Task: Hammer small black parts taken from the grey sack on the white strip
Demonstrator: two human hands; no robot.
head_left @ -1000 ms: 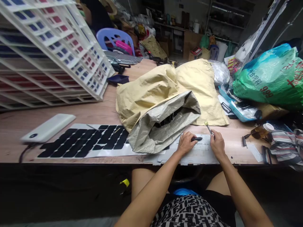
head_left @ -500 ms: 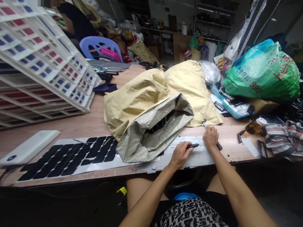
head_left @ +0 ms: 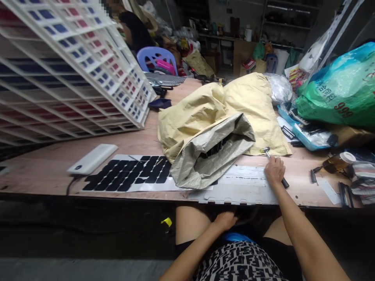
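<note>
My right hand (head_left: 275,170) is wrapped round a small hammer (head_left: 266,152); its head points away from me and its dark handle end sticks out below the hand, over the table's right part. Below the table edge, above my lap, my left hand (head_left: 226,221) has its fingers closed; what they hold, if anything, is hidden. A yellow sack (head_left: 190,113) lies with its grey mouth open toward me, dark pieces inside. Beside it are a pale board (head_left: 234,192) at the edge and a white sheet with rows of black pieces (head_left: 123,173).
A white plastic crate (head_left: 117,74) leans at the left, with a white device (head_left: 93,158) before it. At the right stand a green bag (head_left: 336,89), a blue tray (head_left: 307,138), a brown bottle (head_left: 336,162) and striped cloth (head_left: 365,181). A person (head_left: 136,31) sits behind the crate.
My left hand has moved from above the board down below the table edge; the black pen-like piece it held no longer shows. My right hand still holds the hammer. The view has shifted left.
</note>
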